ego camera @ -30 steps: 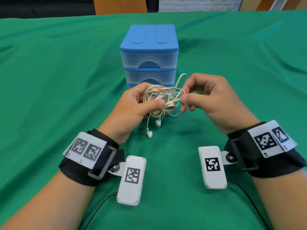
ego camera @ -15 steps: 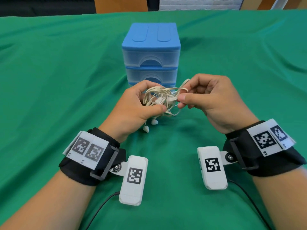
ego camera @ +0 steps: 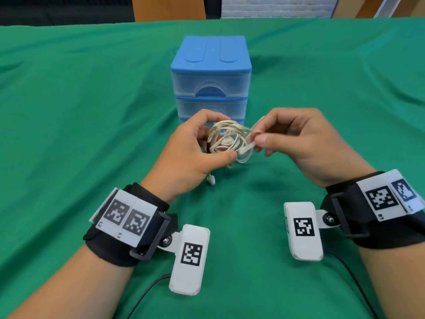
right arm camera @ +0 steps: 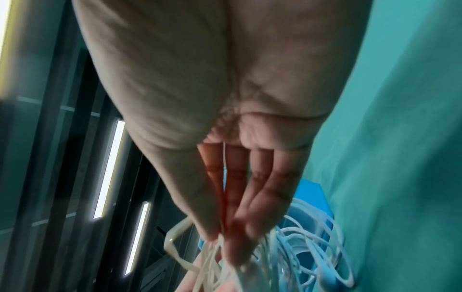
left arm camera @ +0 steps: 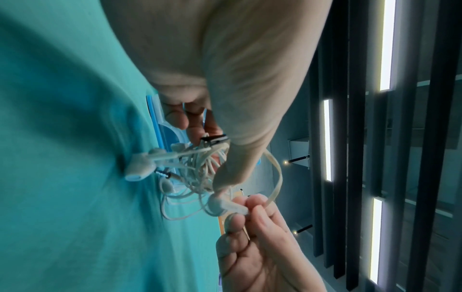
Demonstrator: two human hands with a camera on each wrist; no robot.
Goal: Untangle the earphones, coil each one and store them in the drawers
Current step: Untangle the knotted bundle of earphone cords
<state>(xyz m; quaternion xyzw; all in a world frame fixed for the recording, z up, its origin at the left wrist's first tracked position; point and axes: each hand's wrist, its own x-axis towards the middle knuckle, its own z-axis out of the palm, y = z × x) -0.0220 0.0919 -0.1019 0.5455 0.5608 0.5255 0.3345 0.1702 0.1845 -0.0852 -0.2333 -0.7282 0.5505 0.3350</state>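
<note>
Cradling a tangled bundle of white earphones (ego camera: 226, 140) above the green tablecloth (ego camera: 69, 134), the left hand (ego camera: 188, 155) curls around it. Just beside, the right hand (ego camera: 296, 139) pinches one earbud stem. Beyond both hands stands a blue drawer unit (ego camera: 210, 77), drawers closed.

This looks like a lab or test room set up for recording, not a home. A big table is covered with a smooth green cloth (ego camera: 69, 111). Both wrists wear black bands (ego camera: 119, 247) with white cards that have black square codes (ego camera: 127, 217) printed on them. Small white camera boxes (ego camera: 189, 259) hang from the bands, and thin black wires (ego camera: 147, 293) run off them. Up above, the wrist views show long bright strip lights (left arm camera: 327, 140) between dark slats (left arm camera: 355, 138). Past the table's far edge are brown wooden panels (ego camera: 167, 8) and a white brick wall (ego camera: 276, 6).
</note>
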